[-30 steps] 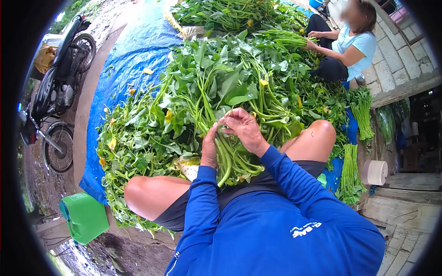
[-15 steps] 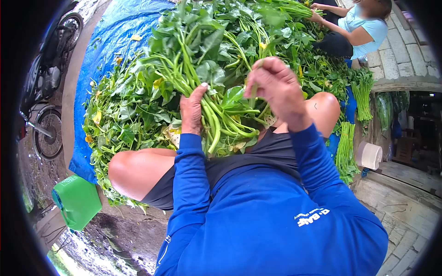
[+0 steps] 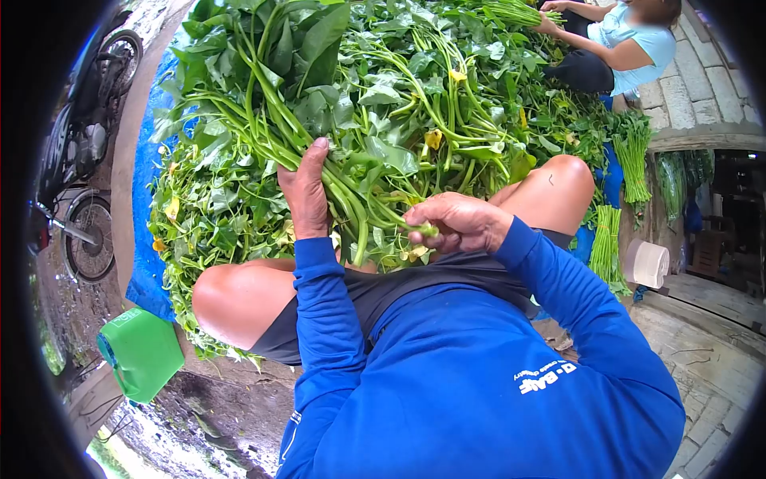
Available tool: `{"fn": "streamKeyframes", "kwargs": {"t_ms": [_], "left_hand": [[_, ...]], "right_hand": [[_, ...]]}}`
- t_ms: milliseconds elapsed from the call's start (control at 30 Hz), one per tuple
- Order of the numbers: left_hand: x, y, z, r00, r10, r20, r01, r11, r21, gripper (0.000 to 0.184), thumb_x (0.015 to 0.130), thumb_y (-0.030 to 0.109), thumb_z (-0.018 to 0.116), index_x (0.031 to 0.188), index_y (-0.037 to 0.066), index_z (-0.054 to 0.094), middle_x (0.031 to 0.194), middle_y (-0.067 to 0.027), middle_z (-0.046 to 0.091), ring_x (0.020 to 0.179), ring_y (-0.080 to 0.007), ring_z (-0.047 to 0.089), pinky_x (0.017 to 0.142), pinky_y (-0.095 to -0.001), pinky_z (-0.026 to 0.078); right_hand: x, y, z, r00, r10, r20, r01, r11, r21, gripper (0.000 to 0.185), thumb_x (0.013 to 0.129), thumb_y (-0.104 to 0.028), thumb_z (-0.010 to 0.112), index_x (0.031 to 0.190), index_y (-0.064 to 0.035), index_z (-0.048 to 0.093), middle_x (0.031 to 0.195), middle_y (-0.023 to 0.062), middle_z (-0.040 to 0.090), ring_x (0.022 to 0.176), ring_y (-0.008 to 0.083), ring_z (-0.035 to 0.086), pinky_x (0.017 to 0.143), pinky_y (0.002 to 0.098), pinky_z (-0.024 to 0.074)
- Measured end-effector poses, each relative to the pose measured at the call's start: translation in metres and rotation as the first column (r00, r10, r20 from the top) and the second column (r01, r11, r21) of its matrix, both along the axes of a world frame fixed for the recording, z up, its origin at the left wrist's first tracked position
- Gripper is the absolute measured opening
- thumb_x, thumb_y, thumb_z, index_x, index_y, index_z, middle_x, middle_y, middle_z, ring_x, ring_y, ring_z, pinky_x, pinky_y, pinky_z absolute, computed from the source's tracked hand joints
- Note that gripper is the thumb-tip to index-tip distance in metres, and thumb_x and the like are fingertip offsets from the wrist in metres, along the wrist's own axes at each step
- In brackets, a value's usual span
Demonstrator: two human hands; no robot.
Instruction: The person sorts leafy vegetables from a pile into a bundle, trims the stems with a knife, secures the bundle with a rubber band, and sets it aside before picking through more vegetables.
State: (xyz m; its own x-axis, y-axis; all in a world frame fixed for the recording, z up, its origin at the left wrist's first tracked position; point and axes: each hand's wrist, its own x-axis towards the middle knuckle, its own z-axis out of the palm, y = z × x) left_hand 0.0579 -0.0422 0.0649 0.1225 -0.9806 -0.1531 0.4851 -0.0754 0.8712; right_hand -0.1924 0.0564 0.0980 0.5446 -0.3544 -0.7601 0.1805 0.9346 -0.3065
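Observation:
My left hand (image 3: 305, 191) is wrapped round a bunch of leafy greens (image 3: 267, 120) with long green stems, thumb on top. The leaves fan out to the upper left, and the cut-looking stem ends point down towards my lap. To the right, my right hand (image 3: 459, 223) pinches the end of a stem at the lower side of the bunch, fingers curled. Beneath and beyond both hands spreads a large heap of loose leafy greens (image 3: 383, 96), with some yellow leaves in it. My crossed legs lie just below the hands.
A blue tarp (image 3: 148, 263) lies under the heap. A green bag (image 3: 142, 355) stands at lower left, near a parked motorcycle (image 3: 88, 152). At upper right a co-worker (image 3: 630, 48) handles a bundle of stems (image 3: 519, 12). Tied bundles (image 3: 606, 247) lie at right, beside a pale roll (image 3: 646, 263).
My right hand has come down from above the heap to the stem ends and now pinches one. The bunch in my left hand has shifted left and closer to the camera.

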Motion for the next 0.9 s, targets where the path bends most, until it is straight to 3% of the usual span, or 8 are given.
{"fn": "streamKeyframes", "kwargs": {"t_ms": [100,200,367,467,600,767,867,900], "left_hand": [[-0.001,0.002,-0.001,1.000,0.000,-0.017,0.000,1.000,-0.005,0.048,0.095,0.004,0.082,0.139,0.001,0.063,0.115,-0.0043,0.072,0.097,-0.0133,0.070,0.087,-0.0302,0.060],[0.000,0.004,0.004,0.999,0.019,-0.026,-0.020,1.000,-0.021,0.050,0.094,0.003,0.083,0.140,0.001,0.063,0.117,-0.0036,0.072,0.098,-0.0134,0.069,0.089,-0.0303,0.059],[0.005,0.001,0.003,0.999,0.009,-0.037,-0.010,0.999,-0.031,0.049,0.094,0.003,0.083,0.138,0.002,0.064,0.115,-0.0029,0.072,0.096,-0.0129,0.069,0.087,-0.0294,0.059],[0.008,0.000,0.008,0.999,0.022,-0.025,-0.023,0.999,-0.048,0.047,0.093,0.003,0.083,0.136,0.002,0.065,0.113,-0.0026,0.072,0.094,-0.0125,0.069,0.087,-0.0290,0.059],[0.007,0.001,0.021,0.997,0.070,-0.012,-0.070,0.997,-0.028,0.046,0.093,0.003,0.084,0.135,0.002,0.066,0.113,-0.0025,0.073,0.094,-0.0125,0.069,0.086,-0.0290,0.059],[0.007,-0.005,0.002,0.993,0.077,0.086,-0.078,0.997,0.004,0.044,0.096,0.008,0.080,0.137,0.001,0.064,0.108,-0.0047,0.073,0.091,-0.0157,0.073,0.083,-0.0315,0.063],[0.016,-0.010,0.001,0.993,0.113,0.013,-0.113,0.994,-0.011,0.037,0.097,0.009,0.079,0.131,0.001,0.066,0.104,-0.0068,0.074,0.082,-0.0176,0.076,0.073,-0.0331,0.068],[0.022,-0.015,-0.004,0.993,0.116,-0.002,-0.116,0.993,-0.013,0.027,0.098,0.010,0.078,0.122,0.000,0.069,0.100,-0.0086,0.075,0.077,-0.0197,0.077,0.067,-0.0342,0.070]], "right_hand": [[-0.007,-0.005,-0.011,0.983,-0.114,0.143,0.079,0.969,0.235,0.020,0.105,-0.018,0.069,0.117,-0.0033,0.068,0.088,0.0013,0.067,0.064,0.0057,0.052,0.042,0.0182,0.0265],[0.013,-0.007,0.009,0.969,-0.171,-0.177,0.178,0.984,0.022,0.019,0.107,-0.022,0.067,0.113,-0.0040,0.068,0.080,-0.0024,0.059,0.060,0.0055,0.046,0.042,0.0175,0.0269],[0.004,-0.023,-0.011,1.000,-0.028,0.002,0.027,0.997,0.071,0.021,0.107,-0.025,0.068,0.109,-0.0047,0.071,0.074,-0.0043,0.057,0.059,0.0047,0.048,0.045,0.0245,0.0257],[0.004,-0.025,-0.005,0.990,0.049,-0.132,-0.074,0.980,-0.187,0.022,0.105,-0.027,0.068,0.105,-0.0054,0.073,0.067,-0.0077,0.050,0.053,0.0039,0.041,0.045,0.0248,0.0256],[0.009,-0.028,-0.001,0.956,0.215,-0.201,-0.276,0.893,-0.356,0.020,0.099,-0.025,0.076,0.104,-0.0057,0.077,0.072,-0.0057,0.060,0.059,0.0046,0.049,0.050,0.0247,0.0339],[0.026,-0.042,0.022,0.678,0.561,-0.474,-0.732,0.457,-0.506,0.019,0.095,-0.025,0.076,0.098,-0.0071,0.081,0.080,-0.0043,0.070,0.074,0.0109,0.062,0.064,0.0311,0.0492],[0.042,-0.017,0.046,0.346,0.651,-0.676,-0.918,0.084,-0.388,0.033,0.097,-0.029,0.069,0.105,0.0021,0.077,0.096,0.0188,0.078,0.088,0.0285,0.073,0.081,0.0461,0.0566],[0.034,-0.014,0.026,0.389,0.625,-0.677,-0.893,0.075,-0.444,0.032,0.095,-0.027,0.070,0.107,0.0015,0.077,0.098,0.0223,0.077,0.091,0.0337,0.073,0.084,0.0477,0.0564]]}}
